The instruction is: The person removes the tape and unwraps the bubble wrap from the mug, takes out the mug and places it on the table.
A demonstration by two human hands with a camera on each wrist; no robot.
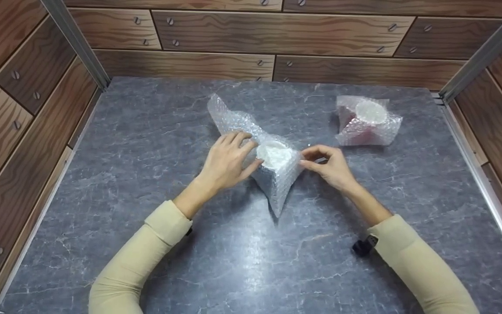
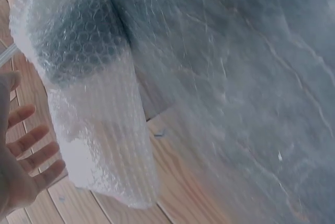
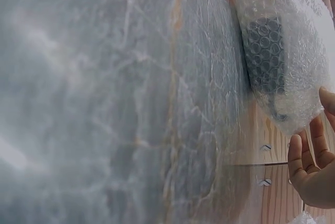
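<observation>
Sleeves (image 1: 142, 248) show in head view alone, bundle (image 1: 282, 176) throughout.

Head view high, facing down, wrist views close, sharing bubble wrap (image 1: 278, 179)

The head view is bright and fairly sharp. The light seems to come from above: on the table (image 1: 124, 174), a pale glare stretches from the middle toward the near edge, and soft shadows lie beside the bubble wrap (image 1: 279, 187). Both wrist views are hazy; there the table looks soft, and the bubble wrap shines white in patches.
</observation>
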